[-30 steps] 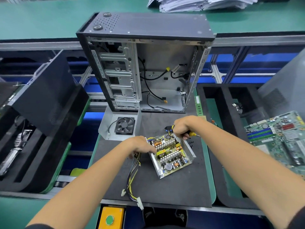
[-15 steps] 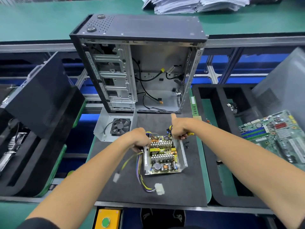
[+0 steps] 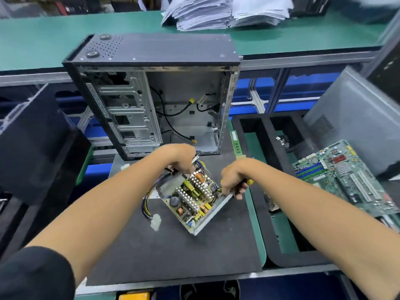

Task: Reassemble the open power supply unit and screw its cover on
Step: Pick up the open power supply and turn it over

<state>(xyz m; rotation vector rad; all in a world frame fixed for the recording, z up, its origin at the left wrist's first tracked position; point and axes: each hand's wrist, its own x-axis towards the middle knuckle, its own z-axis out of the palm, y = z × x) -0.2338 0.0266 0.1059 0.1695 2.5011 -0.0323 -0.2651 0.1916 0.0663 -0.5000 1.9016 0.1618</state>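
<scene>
Fingers: those of the left hand (image 3: 180, 161) are curled over the far corner of the PSU (image 3: 192, 198), where the wires come out; those of the right hand (image 3: 232, 180) are wrapped round a yellow-handled screwdriver (image 3: 250, 182) and pressed against the PSU's right wall.
PSU: it is held open-topped and tilted, a corner pointing toward the camera, over the black mat (image 3: 173, 252); whether its low corner is touching the mat cannot be told.
Board: heatsinks, coils and capacitors are seen inside the open shell.
Wires: a yellow and purple bundle (image 3: 147, 202) is hung off the left side, ended by a white plug (image 3: 156, 221) near the mat.
Case: an open PC case (image 3: 155, 94) is stood upright behind the hands.
Right side: a motherboard (image 3: 346, 174) is laid on a black tray (image 3: 275, 245).
Desk: paper stacks (image 3: 225, 11) are piled on the green desk (image 3: 43, 37) beyond.
</scene>
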